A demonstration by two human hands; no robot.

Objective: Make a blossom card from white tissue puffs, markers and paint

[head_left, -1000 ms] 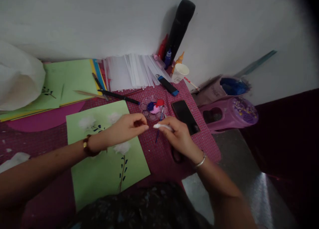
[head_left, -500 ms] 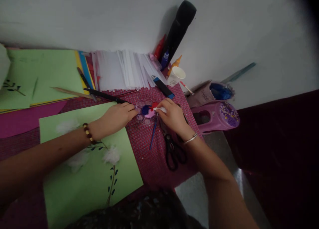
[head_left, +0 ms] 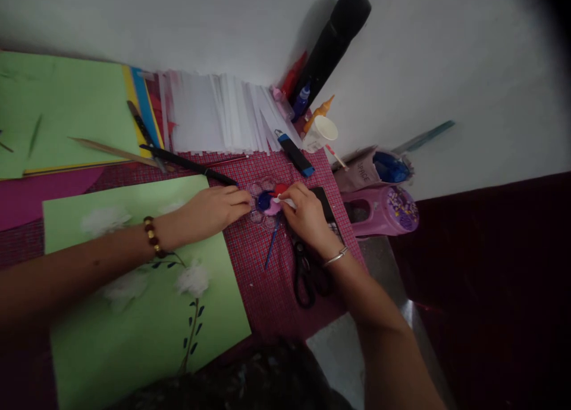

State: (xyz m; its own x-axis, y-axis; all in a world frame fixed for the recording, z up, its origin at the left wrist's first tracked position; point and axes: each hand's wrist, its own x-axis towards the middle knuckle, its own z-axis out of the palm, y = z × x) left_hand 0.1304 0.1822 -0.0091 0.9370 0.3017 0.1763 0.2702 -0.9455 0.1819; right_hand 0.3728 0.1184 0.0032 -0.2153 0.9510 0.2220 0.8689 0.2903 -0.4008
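A small clear palette (head_left: 256, 188) with flower-like wells holds blue, red and pink paint. My left hand (head_left: 218, 209) is closed at its left edge, the fingertips pinching the rim. My right hand (head_left: 307, 216) pinches a small white piece (head_left: 285, 201), cotton or paper, whose tip is at the paint. Whether the tip touches the pink or the blue cannot be made out. A thin blue paintbrush (head_left: 272, 244) lies just below the palette. Under my left forearm is a green sheet (head_left: 223, 315) with white fluffy cotton-like flowers (head_left: 193, 279) and a painted stem with dark leaves.
Black scissors (head_left: 306, 276) lie beside my right wrist. A blue-black cutter (head_left: 294, 154), a paper cup (head_left: 323, 130) and paint bottles (head_left: 301, 100) stand or lie behind. White paper strips (head_left: 200, 115), a pencil (head_left: 107, 150) and coloured sheets (head_left: 66, 112) line the wall side.
The view has shifted slightly, so the table things sit a little further left. My right hand has moved the white piece from the red paint toward the pink and blue.
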